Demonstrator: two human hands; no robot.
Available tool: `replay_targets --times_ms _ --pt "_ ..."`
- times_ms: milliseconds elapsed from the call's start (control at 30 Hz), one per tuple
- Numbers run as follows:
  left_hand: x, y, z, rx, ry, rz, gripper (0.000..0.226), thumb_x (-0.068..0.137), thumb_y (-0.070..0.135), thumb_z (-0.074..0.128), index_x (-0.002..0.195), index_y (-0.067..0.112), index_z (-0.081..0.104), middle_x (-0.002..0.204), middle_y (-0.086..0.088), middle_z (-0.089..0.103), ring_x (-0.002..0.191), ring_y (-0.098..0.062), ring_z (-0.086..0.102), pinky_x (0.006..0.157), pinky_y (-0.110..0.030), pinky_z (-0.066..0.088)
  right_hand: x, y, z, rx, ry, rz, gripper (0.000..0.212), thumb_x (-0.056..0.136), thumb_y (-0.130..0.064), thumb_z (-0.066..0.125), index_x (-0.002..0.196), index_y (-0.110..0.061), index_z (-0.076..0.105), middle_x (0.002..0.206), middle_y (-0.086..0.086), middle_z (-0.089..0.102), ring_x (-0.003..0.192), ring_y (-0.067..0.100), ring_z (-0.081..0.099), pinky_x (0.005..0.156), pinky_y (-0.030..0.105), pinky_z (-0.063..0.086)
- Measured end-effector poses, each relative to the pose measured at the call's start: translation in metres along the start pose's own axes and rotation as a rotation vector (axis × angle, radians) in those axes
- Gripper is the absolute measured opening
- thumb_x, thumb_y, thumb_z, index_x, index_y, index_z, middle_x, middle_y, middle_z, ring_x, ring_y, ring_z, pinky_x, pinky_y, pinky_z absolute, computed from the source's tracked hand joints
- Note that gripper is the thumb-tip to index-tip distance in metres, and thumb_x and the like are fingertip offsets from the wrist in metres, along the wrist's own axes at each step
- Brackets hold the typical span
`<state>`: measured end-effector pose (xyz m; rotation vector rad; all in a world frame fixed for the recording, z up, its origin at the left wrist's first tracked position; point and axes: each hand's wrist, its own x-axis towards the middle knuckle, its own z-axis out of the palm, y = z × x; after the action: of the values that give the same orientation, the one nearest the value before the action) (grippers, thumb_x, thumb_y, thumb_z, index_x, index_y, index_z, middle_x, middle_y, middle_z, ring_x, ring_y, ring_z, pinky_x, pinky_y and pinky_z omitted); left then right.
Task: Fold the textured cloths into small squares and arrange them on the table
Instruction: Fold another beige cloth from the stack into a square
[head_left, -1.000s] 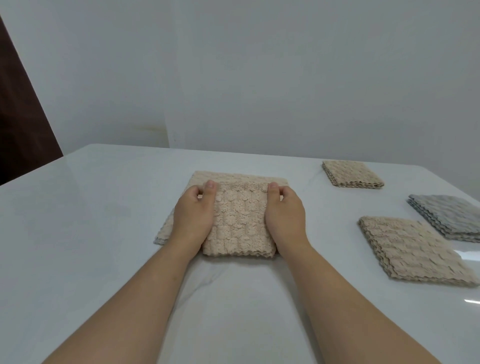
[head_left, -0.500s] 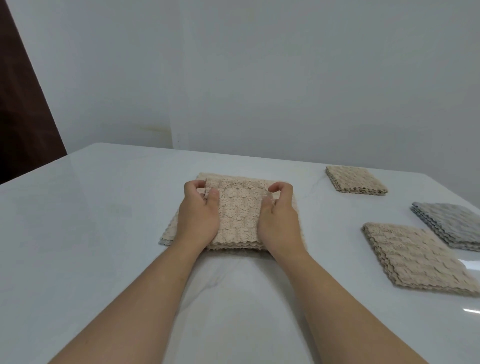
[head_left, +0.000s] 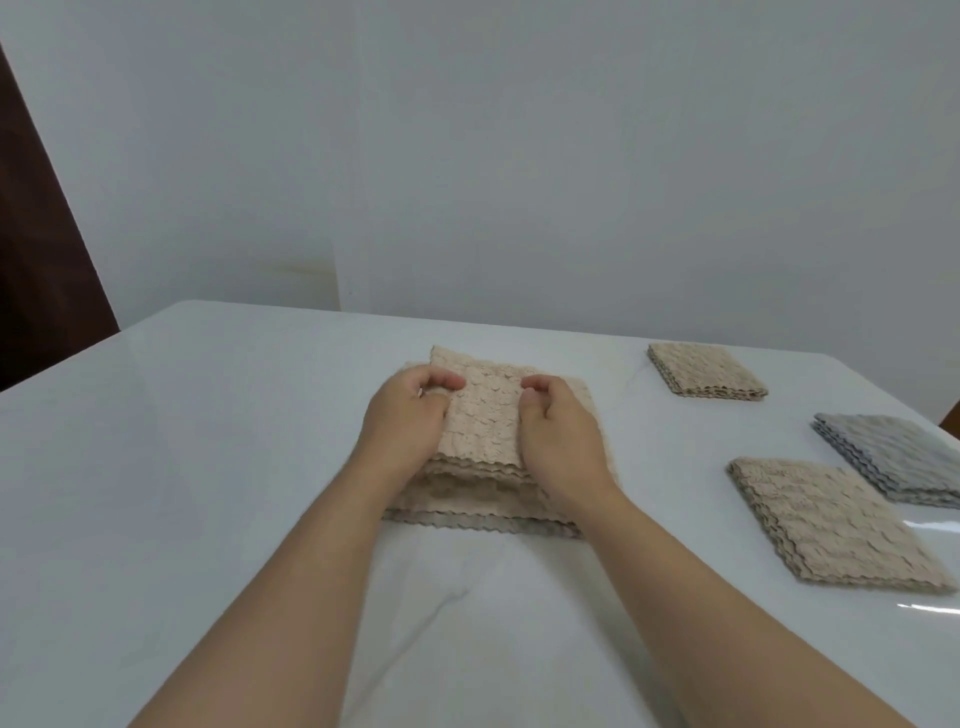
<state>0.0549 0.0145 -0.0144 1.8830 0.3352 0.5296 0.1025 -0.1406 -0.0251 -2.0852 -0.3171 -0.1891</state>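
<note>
Since one second ago, your hands have gone from lying flat on the cloth to curling at its far edge. The near edge of the upper layers has risen off the layers beneath.

The cloth (head_left: 485, 415) lies at the middle of the table (head_left: 208, 441), directly ahead of you. It is beige and partly folded: a narrower upper section sits on a wider lower section, whose wavy edge rests on the tabletop. Your left hand (head_left: 402, 421) grips the left side of the upper section, with the fingers curled in near the far edge. Your right hand (head_left: 563, 436) grips the right side in the same manner. Both hands are closed round the fabric; neither lies flat.

To the right, well apart from the working cloth, three finished pieces lie flat: a beige square (head_left: 706, 371) at the far side, a grey square (head_left: 898, 457) near the right edge, and a second beige square (head_left: 831, 525) nearest you.

The next fold appears to be in hand. Observe these risks:

- If one hand lifts or pulls ahead of the other, the layers will likely shift out of line and give a crooked square.
- The thick, bumpy fabric probably springs back. If you release it without pressing it flat, the fold may open.
- The tabletop looks glossy. If you pull toward yourself, the lower section may slide along with the upper one.
</note>
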Motion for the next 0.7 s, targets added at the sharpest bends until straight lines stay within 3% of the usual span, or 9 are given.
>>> replay_targets --times_ms 67,133,267,400,467,567,700 --pt "0.024 0.0 -0.018 0.068 -0.022 0.017 0.032 0.095 0.007 0.052 0.105 0.028 0.075 0.104 0.003 0.073 0.055 -0.009 0.054 0.05 -0.022 0.041 0.017 -0.014 0.015 -0.121 -0.077 -0.007 0.034 0.107 -0.033 0.033 0.133 -0.027 0.054 0.102 -0.005 0.068 0.081 0.016 0.066 0.07 0.034 0.054" --pt "0.052 -0.004 -0.038 0.155 -0.024 0.042 0.03 0.098 0.011 0.052 0.113 0.025 0.074 0.114 0.003 0.069 0.073 -0.011 0.06 0.061 -0.023 0.045 0.038 -0.032 0.035 -0.174 -0.126 -0.004 0.037 0.107 -0.032 0.031 0.138 -0.025 0.052 0.112 0.001 0.068 0.08 0.022 0.069 0.067 0.038 0.06" --pt "0.114 -0.027 -0.077 0.215 0.028 0.046 0.029 0.101 0.011 0.052 0.12 0.019 0.072 0.115 -0.002 0.067 0.092 -0.016 0.062 0.057 -0.015 0.045 0.084 -0.068 0.084 -0.054 -0.197 0.031 0.041 0.106 -0.017 0.033 0.145 -0.018 0.046 0.112 0.01 0.066 0.068 0.025 0.069 0.046 0.028 0.051" --pt "0.172 -0.058 -0.104 0.321 0.028 0.049 0.029 0.102 0.011 0.052 0.121 0.02 0.071 0.118 -0.005 0.069 0.098 -0.02 0.062 0.077 -0.022 0.049 0.127 -0.089 0.139 -0.086 -0.294 0.047 0.039 0.1 0.001 0.041 0.137 -0.007 0.048 0.104 0.019 0.069 0.064 0.033 0.07 0.056 0.043 0.06" --pt "0.195 -0.074 -0.112 0.415 0.014 0.064 0.03 0.103 0.011 0.049 0.122 0.02 0.07 0.115 -0.006 0.069 0.091 -0.02 0.061 0.074 -0.026 0.047 0.143 -0.092 0.161 -0.101 -0.34 0.051 0.035 0.098 0.004 0.044 0.133 0.001 0.051 0.107 0.022 0.07 0.068 0.034 0.07 0.068 0.049 0.063" --pt "0.225 -0.093 -0.119 0.511 -0.012 0.065 0.031 0.104 0.012 0.047 0.124 0.02 0.068 0.109 -0.007 0.068 0.08 -0.018 0.058 0.068 -0.027 0.047 0.169 -0.089 0.185 -0.135 -0.378 0.037 0.035 0.096 0.004 0.048 0.13 0.005 0.056 0.11 0.024 0.066 0.061 0.021 0.057 0.068 0.037 0.061" --pt "0.254 -0.113 -0.122 0.518 -0.001 0.016 0.032 0.103 0.01 0.048 0.125 0.017 0.07 0.115 -0.008 0.068 0.088 -0.022 0.061 0.078 -0.025 0.047 0.196 -0.086 0.217 -0.269 -0.397 -0.032 0.024 0.097 0.002 0.05 0.118 0.002 0.061 0.096 0.019 0.068 0.054 0.018 0.058 0.05 0.025 0.054"
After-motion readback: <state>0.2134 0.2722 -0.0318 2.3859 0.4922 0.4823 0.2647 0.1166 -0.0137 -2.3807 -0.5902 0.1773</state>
